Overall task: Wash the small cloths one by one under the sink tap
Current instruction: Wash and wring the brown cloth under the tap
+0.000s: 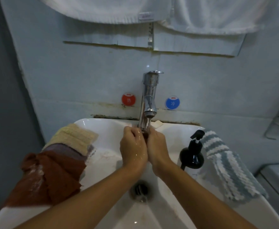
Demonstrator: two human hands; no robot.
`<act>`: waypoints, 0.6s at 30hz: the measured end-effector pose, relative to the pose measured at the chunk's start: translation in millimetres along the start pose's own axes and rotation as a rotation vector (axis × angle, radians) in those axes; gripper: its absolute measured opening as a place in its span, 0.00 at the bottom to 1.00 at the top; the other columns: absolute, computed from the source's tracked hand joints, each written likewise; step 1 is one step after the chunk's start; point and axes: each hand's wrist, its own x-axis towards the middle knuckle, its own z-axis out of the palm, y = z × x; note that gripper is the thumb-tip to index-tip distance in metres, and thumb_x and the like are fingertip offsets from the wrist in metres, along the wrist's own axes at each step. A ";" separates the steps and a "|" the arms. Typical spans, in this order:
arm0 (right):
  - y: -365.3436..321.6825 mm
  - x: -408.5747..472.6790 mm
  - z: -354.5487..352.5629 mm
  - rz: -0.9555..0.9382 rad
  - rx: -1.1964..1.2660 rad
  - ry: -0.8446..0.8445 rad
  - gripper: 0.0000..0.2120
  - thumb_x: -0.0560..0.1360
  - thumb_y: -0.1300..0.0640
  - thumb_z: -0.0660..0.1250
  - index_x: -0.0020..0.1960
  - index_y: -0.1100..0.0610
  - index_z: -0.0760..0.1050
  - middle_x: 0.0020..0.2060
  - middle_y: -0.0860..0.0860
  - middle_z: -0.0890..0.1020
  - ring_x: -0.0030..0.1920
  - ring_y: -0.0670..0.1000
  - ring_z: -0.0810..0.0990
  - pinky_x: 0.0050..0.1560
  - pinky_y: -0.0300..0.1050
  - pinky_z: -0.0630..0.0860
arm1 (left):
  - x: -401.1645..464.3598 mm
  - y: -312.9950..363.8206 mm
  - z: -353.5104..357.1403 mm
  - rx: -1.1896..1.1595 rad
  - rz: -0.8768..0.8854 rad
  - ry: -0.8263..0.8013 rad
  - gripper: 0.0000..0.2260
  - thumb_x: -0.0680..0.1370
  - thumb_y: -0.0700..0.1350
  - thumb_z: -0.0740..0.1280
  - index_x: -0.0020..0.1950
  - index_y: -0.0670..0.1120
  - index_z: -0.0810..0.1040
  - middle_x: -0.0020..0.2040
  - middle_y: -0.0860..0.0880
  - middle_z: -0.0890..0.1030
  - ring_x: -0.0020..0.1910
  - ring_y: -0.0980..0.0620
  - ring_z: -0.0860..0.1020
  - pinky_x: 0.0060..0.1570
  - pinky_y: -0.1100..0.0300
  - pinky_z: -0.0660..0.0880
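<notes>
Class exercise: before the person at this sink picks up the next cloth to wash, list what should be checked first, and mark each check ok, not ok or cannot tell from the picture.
1. Water running from the tap: ok, a stream falls onto the hands.
2. Left hand and right hand free of any cloth: cannot tell; they are pressed together under the stream, and something dark shows between them.
3. Cloths within reach: ok, the rust cloth and cream cloth lie on the left rim.
4. Drain open: ok, no pooled water.
5. Soap dispenser clear of the basin: ok, upright on the right rim.
6. Striped cloth already washed: cannot tell.
</notes>
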 end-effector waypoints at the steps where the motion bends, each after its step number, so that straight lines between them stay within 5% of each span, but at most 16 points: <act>1: -2.6 0.6 -1.3 0.064 0.102 -0.030 0.18 0.84 0.45 0.55 0.55 0.55 0.78 0.47 0.55 0.85 0.48 0.54 0.83 0.51 0.48 0.81 | 1.5 3.4 -0.6 -0.076 -0.055 0.040 0.10 0.84 0.47 0.53 0.49 0.44 0.70 0.40 0.49 0.75 0.40 0.54 0.75 0.36 0.63 0.70; 3: -10.1 0.0 -5.9 0.167 0.354 -0.116 0.21 0.82 0.41 0.56 0.61 0.56 0.76 0.51 0.56 0.83 0.47 0.52 0.82 0.49 0.47 0.80 | 7.0 13.1 -4.1 -0.256 -0.213 0.108 0.07 0.84 0.47 0.52 0.54 0.45 0.65 0.46 0.46 0.74 0.44 0.53 0.75 0.40 0.61 0.72; 6: -13.4 -3.8 -9.2 0.116 0.523 -0.117 0.15 0.82 0.52 0.62 0.62 0.61 0.75 0.46 0.58 0.79 0.37 0.48 0.75 0.34 0.39 0.73 | 16.8 15.0 -11.5 -0.349 -0.297 0.142 0.05 0.84 0.44 0.53 0.58 0.46 0.64 0.54 0.44 0.72 0.51 0.49 0.75 0.44 0.59 0.76; 9: -8.2 -4.5 -10.1 -0.022 0.320 0.049 0.09 0.82 0.53 0.64 0.58 0.55 0.76 0.50 0.52 0.81 0.48 0.48 0.80 0.42 0.38 0.79 | 9.9 7.9 -11.3 -0.327 -0.259 0.024 0.09 0.84 0.43 0.53 0.59 0.46 0.71 0.51 0.44 0.77 0.45 0.49 0.77 0.34 0.60 0.75; 12: -4.4 -2.0 -11.4 -0.187 0.067 0.171 0.08 0.83 0.49 0.58 0.56 0.53 0.71 0.48 0.50 0.80 0.50 0.47 0.81 0.51 0.42 0.81 | -3.9 1.5 -3.9 -0.249 -0.169 -0.104 0.09 0.84 0.47 0.53 0.53 0.52 0.72 0.49 0.44 0.79 0.47 0.46 0.79 0.40 0.55 0.77; 15: -2.4 1.2 -10.9 -0.108 -0.023 0.072 0.23 0.84 0.41 0.48 0.55 0.57 0.73 0.44 0.54 0.83 0.45 0.51 0.83 0.48 0.45 0.81 | -8.1 -1.8 3.1 -0.166 -0.055 -0.167 0.07 0.84 0.48 0.53 0.53 0.49 0.70 0.48 0.46 0.79 0.48 0.48 0.80 0.47 0.54 0.79; 18: -3.0 -1.8 -8.8 -0.136 -0.051 -0.070 0.23 0.83 0.40 0.53 0.55 0.58 0.76 0.46 0.55 0.83 0.47 0.52 0.82 0.51 0.46 0.80 | 7.7 -3.1 1.5 -0.285 -0.303 -0.153 0.21 0.78 0.57 0.54 0.57 0.41 0.73 0.49 0.41 0.80 0.49 0.45 0.80 0.45 0.53 0.77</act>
